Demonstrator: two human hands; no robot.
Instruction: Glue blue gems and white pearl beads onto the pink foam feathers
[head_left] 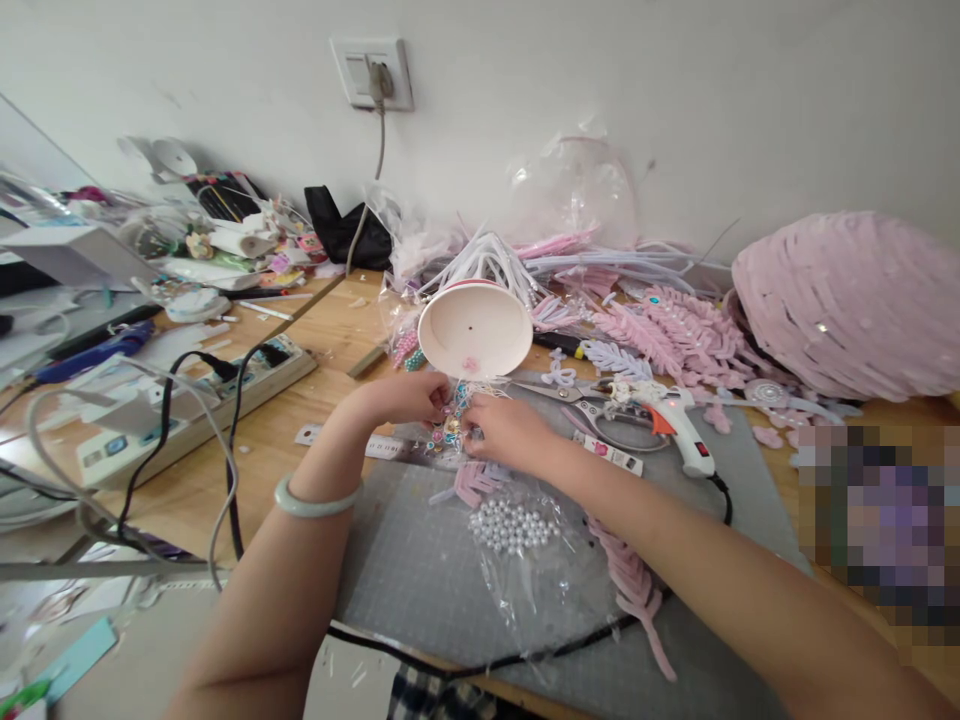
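A smooth, matt grey mat [405,560] is laid over a bench [334,325] of pale, lightly glossy wood. Small charms [452,428] are picked out by metallic, gold-toned and coloured glints. Pearly, glossy beads [517,527] are surrounded by clear, crinkled plastic film [521,580]. Shiny metal is shown by the scissors [574,398], and smooth white plastic by the glue gun [691,437]. The pink leaf [634,575] is formed of soft, fuzzy pile; the large pink form [847,305] is wrapped in similarly fuzzy strips. A smooth, polished finish is seen on the bangle [315,503].
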